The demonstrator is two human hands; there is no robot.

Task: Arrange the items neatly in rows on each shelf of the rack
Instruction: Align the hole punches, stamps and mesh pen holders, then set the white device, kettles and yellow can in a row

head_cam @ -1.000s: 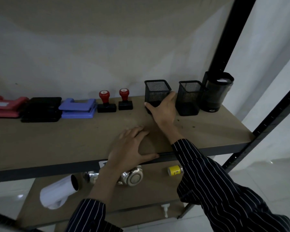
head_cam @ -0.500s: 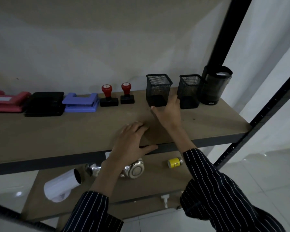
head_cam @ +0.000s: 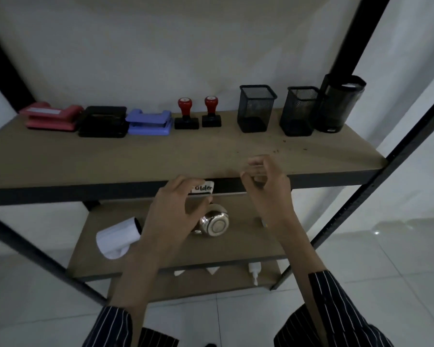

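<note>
I've got the left hand (head_cam: 176, 211) loose, empty, white paper label (head_cam: 204, 188) at its fingertips; right hand (head_cam: 268, 194) half-curled, empty, just beside.

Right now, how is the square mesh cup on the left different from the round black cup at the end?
The square mesh cup has flat sides; the round black cup is a cylinder. The square one looks shorter, the round one taller. The square one stands alone; the round one crowds the middle mesh cup. Both are dark and upright.
</note>
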